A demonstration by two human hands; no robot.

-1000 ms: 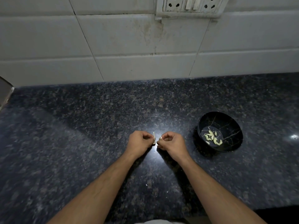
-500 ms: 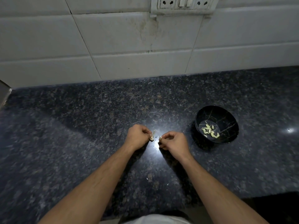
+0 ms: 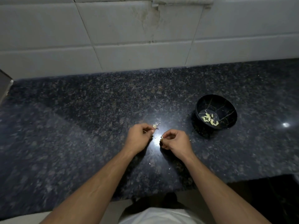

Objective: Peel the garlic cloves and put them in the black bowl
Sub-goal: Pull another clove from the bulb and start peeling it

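The black bowl point(image 3: 225, 104) stands on the dark granite counter at the right, with several pale peeled garlic cloves point(image 3: 209, 119) lying in its bottom. My left hand point(image 3: 139, 137) is curled and pinches a scrap of papery garlic skin point(image 3: 155, 126) at its fingertips. A short gap away, my right hand point(image 3: 175, 140) is curled too, pinching a small garlic clove point(image 3: 161, 137) that barely shows at the thumb and forefinger. Both hands hover low over a bright glare spot on the counter, left of the bowl.
Small flakes of skin point(image 3: 151, 164) lie on the counter near my wrists. A white tiled wall point(image 3: 129, 38) rises behind the counter. A grey object's corner point(image 3: 4, 84) juts in at the far left. The counter's front edge point(image 3: 210, 183) runs close to my body.
My hands have pulled a little apart, and the left one now holds the torn skin away from the clove. The view has tilted down, so the bowl sits higher and farther right.
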